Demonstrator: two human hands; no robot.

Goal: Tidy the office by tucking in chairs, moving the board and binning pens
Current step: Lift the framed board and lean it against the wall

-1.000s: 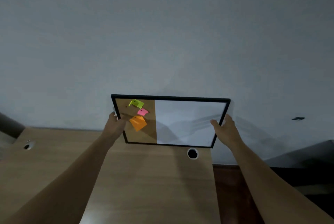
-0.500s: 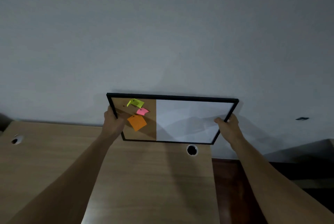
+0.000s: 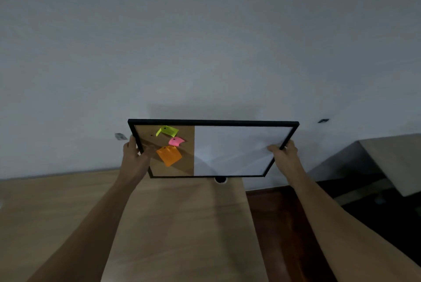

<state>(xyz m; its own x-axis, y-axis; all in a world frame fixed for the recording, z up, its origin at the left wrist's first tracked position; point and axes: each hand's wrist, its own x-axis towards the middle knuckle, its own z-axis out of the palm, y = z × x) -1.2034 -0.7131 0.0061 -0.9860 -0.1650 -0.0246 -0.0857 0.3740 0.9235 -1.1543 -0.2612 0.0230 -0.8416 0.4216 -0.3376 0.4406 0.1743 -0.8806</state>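
A black-framed board point(image 3: 237, 152), half cork and half whiteboard, is held up in front of the grey wall above the far edge of the wooden desk point(image 3: 177, 224). Yellow, pink and orange sticky notes point(image 3: 169, 155) are pinned on its cork half. My left hand point(image 3: 134, 158) grips the board's left frame edge, thumb on the cork. My right hand point(image 3: 283, 154) grips the right frame edge. The board tilts with its top toward the wall and its lower edge out over the desk.
A round cable hole point(image 3: 220, 179) sits in the desk just under the board. Dark wood floor point(image 3: 280, 224) lies right of the desk. A second light desk point(image 3: 394, 163) stands at the far right. Small marks point(image 3: 323, 120) dot the wall.
The board has shifted slightly to the right and up along the wall, still in both hands. The view swung right, bringing the other desk into sight.
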